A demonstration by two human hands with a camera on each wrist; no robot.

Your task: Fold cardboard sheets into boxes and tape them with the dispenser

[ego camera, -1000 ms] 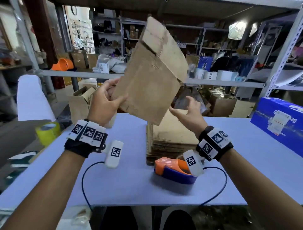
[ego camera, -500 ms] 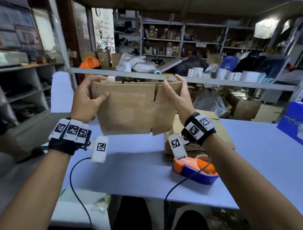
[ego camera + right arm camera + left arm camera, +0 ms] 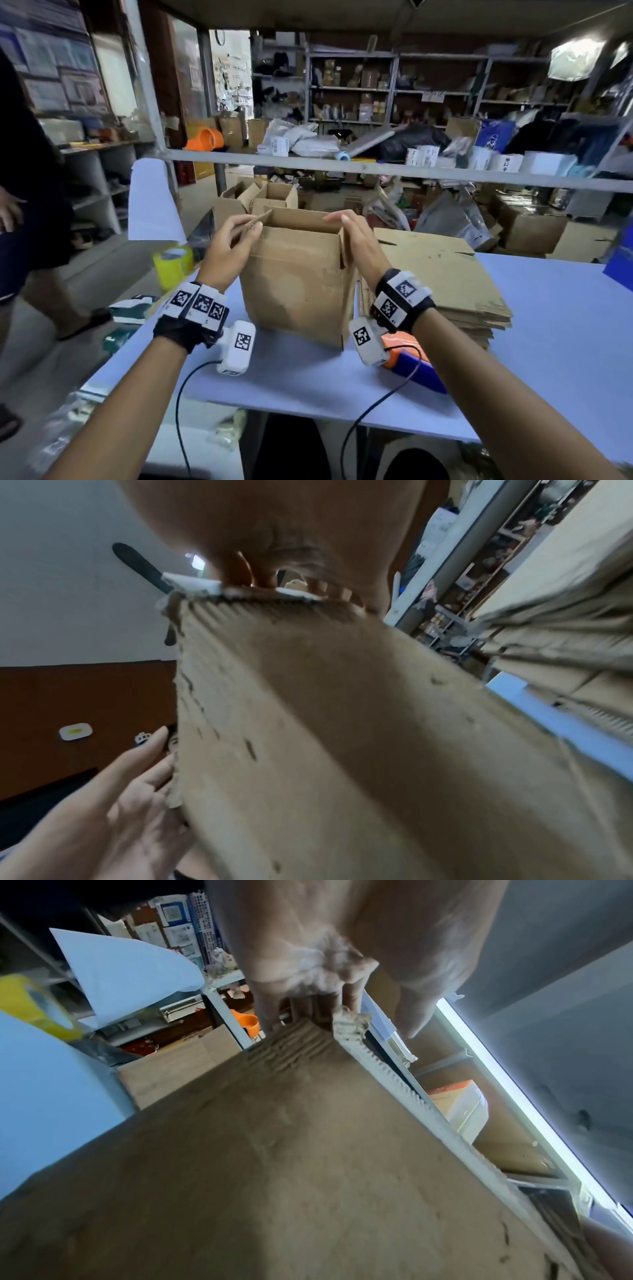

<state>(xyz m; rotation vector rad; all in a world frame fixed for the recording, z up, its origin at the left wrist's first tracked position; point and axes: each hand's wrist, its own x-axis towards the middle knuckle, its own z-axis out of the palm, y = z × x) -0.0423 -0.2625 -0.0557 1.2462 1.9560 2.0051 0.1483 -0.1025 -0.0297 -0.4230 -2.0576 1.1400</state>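
A brown cardboard box (image 3: 298,274) stands opened into a tube on the blue table (image 3: 548,325), top flaps up. My left hand (image 3: 253,225) pinches the left top flap at its corner; the left wrist view shows the fingers (image 3: 346,999) over the corrugated edge of the cardboard (image 3: 308,1150). My right hand (image 3: 339,222) grips the right top flap, fingers curved over its upper edge (image 3: 263,577). The orange and blue tape dispenser (image 3: 414,363) lies on the table behind my right wrist, partly hidden.
A stack of flat cardboard sheets (image 3: 442,274) lies right of the box. A yellow tape roll (image 3: 173,263) sits at the table's left edge. Another person (image 3: 30,205) stands at the far left. Open boxes (image 3: 260,198) and cluttered shelves lie beyond the table.
The flat sheet held up in the air has come down onto the table and been opened into a box. Both hands have shifted to its top flaps.
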